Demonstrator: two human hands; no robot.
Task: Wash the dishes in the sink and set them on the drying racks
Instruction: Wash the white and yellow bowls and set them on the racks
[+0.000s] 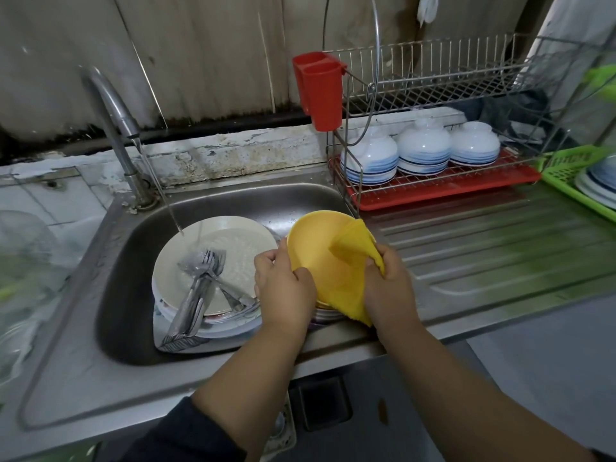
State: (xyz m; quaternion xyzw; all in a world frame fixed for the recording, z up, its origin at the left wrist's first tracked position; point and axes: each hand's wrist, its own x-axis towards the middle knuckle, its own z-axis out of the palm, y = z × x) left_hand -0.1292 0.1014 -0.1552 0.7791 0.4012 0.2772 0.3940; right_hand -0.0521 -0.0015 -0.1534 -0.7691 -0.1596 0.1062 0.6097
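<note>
At the frame's centre, over the sink point(133, 288), our left hand point(283, 288) grips the yellow plate point(316, 241) by its rim while our right hand point(388, 281) clutches the yellow cloth point(353, 261) against it; we should wipe firmly, keeping the plate tilted.

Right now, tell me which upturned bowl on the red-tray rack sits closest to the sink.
The leftmost bowl, under the red holder; the other two sit farther right.
</note>
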